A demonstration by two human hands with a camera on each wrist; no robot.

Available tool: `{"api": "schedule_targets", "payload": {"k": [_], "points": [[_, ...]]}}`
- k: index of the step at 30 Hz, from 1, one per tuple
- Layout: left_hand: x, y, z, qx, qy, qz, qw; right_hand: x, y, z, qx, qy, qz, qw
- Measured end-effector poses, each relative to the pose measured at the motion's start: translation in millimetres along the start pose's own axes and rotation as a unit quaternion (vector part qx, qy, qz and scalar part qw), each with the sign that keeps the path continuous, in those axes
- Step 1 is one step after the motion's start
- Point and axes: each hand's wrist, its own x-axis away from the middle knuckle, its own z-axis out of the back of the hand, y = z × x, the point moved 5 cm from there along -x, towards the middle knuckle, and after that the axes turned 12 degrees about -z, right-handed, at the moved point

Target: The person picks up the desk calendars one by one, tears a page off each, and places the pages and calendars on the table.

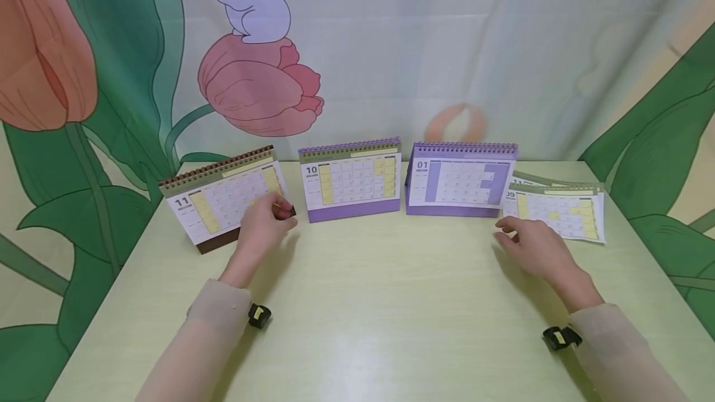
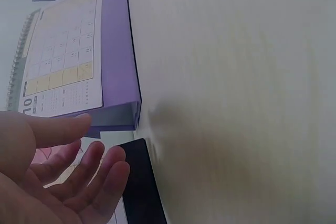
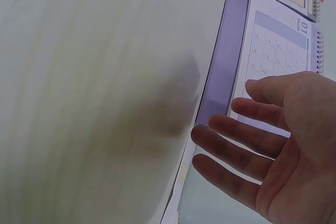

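Note:
A brown-based desk calendar (image 1: 223, 200) showing 11 stands at the left, turned at an angle. My left hand (image 1: 259, 228) is over its lower right corner, thumb and fingers loosely bent with nothing between them in the left wrist view. To its right stands a purple desk calendar (image 1: 357, 180) showing 10. Another purple desk calendar (image 1: 460, 183) shows 01. Just in front of that one's right corner hovers my right hand (image 1: 536, 247), its fingers (image 3: 236, 150) relaxed and apart, holding nothing. Loose calendar sheets (image 1: 558, 209), the top one marked 09, lie beside it, partly behind this hand.
The calendars line the back of a pale wooden table (image 1: 380, 309). Behind it hangs a curtain (image 1: 380, 67) printed with tulips and a white rabbit. A small black strap device sits at each wrist.

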Motion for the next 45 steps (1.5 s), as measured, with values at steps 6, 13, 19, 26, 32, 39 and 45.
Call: {"api": "schedule_targets", "payload": {"k": [6,13,19,26,32,39,45], "points": [[14.8,-7.7,11.7,-0.027,-0.013,-0.009,0.9995,0,-1,1,0.000,-0.005,-0.004,1.000],[34.0,-6.8,30.4,-0.061,0.006,-0.085,0.9945,1,-3,1,-0.003,-0.003,0.011,1.000],[51.2,-4.5,47.6,-0.081,0.064,-0.128,0.9863,3,-5,2,-0.002,0.001,0.019,1.000],[63.9,-23.3,60.2,-0.031,0.065,-0.117,0.9905,3,-7,2,-0.004,-0.004,0.013,1.000],[68.4,-41.8,66.6,0.008,0.020,-0.098,0.9950,4,-9,1,-0.006,-0.003,0.017,1.000],[74.1,-58.2,76.0,0.032,-0.034,-0.083,0.9954,5,-7,0,-0.007,-0.008,0.010,1.000],[80.9,-71.3,83.5,0.054,-0.079,-0.103,0.9901,4,-9,-1,-0.011,-0.006,0.012,1.000]]}}
